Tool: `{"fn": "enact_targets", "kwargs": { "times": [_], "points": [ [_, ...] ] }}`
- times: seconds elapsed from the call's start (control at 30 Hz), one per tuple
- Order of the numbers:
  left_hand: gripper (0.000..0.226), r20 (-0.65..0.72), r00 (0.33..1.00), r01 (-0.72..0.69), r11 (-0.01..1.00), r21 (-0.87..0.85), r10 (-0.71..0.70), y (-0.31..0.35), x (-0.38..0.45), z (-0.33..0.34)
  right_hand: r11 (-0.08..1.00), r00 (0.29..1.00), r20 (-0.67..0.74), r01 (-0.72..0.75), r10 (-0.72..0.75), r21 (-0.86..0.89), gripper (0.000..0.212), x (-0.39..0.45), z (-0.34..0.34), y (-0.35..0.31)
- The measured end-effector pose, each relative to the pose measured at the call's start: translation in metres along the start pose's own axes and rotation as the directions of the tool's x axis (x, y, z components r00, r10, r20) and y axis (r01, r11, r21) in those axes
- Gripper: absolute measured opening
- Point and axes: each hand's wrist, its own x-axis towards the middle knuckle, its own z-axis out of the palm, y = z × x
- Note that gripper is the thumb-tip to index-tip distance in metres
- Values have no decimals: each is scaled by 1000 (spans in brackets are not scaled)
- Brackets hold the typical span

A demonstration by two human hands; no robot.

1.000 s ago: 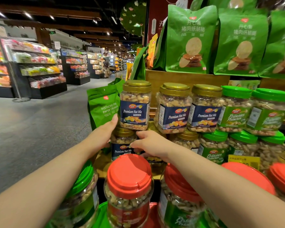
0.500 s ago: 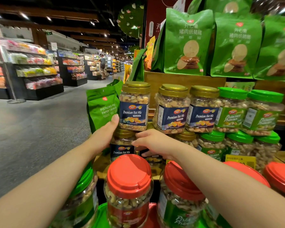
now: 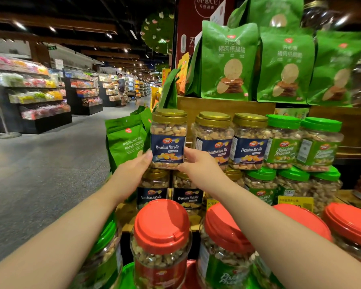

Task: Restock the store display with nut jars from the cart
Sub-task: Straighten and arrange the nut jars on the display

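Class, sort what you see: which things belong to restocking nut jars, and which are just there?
Part of the job:
- left hand and right hand, both on the gold-lidded Premium Nut Mix jar
- red-lidded jars in the foreground

Just there:
- green snack bags
- candy shelves across the aisle

Wooden display shelf (image 3: 225, 105) carries green snack bags (image 3: 227, 61) (standing upright).
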Motion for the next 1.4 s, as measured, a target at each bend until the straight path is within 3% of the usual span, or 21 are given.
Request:
{"fn": "enact_targets", "kwargs": {
  "times": [0.1,0.2,0.3,0.37,0.43,0.5,0.6,0.7,0.77,0.83,0.93,1.03,1.13,1.23,1.33,1.4],
  "points": [
    [110,14,1000,-10,999,42,10,1,2,-1,1000,1000,11,-7,7,28,40,-3,-4,-3],
    [84,28,997,-69,988,137,66,2,2,-1,997,1000,-3,-7,8,78,31,-6,-11,0],
    [67,-69,993,-84,986,146,95,6,1,0,990,996,-85,-26,38,140,28,-13,-28,3],
    [56,-168,984,-27,987,159,54,16,0,-3,977,990,-120,-41,67,209,14,-21,-47,6],
    [57,-246,966,-22,972,236,82,30,-2,-9,966,981,-161,-63,106,252,18,-26,-69,11],
    [65,-318,923,-98,931,351,217,48,-6,-13,973,965,-238,-59,113,222,17,-29,-87,17],
    [72,-442,837,-182,926,329,322,81,-22,-7,991,932,-342,-85,117,108,18,-32,-101,27],
    [66,-326,857,-312,905,290,400,114,-41,25,995,935,-340,-101,102,20,24,-36,-101,32],
    [53,-218,919,-277,931,239,330,127,-45,54,994,949,-297,-113,104,-12,36,-36,-101,37],
    [51,-115,981,-140,979,147,157,135,-45,79,991,963,-240,-133,122,-30,46,-32,-101,43],
    [53,4,1000,-19,998,53,19,140,-43,107,989,974,-171,-148,150,26,65,-22,-95,52],
    [54,14,998,51,960,275,-57,134,-33,117,984,986,-106,-118,133,133,86,-12,-90,66],
    [58,-79,988,148,962,228,-133,128,-25,120,980,992,-71,-93,107,173,78,-19,-90,61],
    [55,-31,993,118,966,232,-114,127,-20,120,986,997,-38,-63,70,155,83,-20,-85,65],
    [104,-47,993,119,962,246,-111,125,-10,117,986,998,11,-71,70,150,98,-18,-82,73],
    [111,-65,987,154,966,205,-144,123,-7,115,989,998,14,-64,63,133,93,-26,-87,64]
  ]
}}
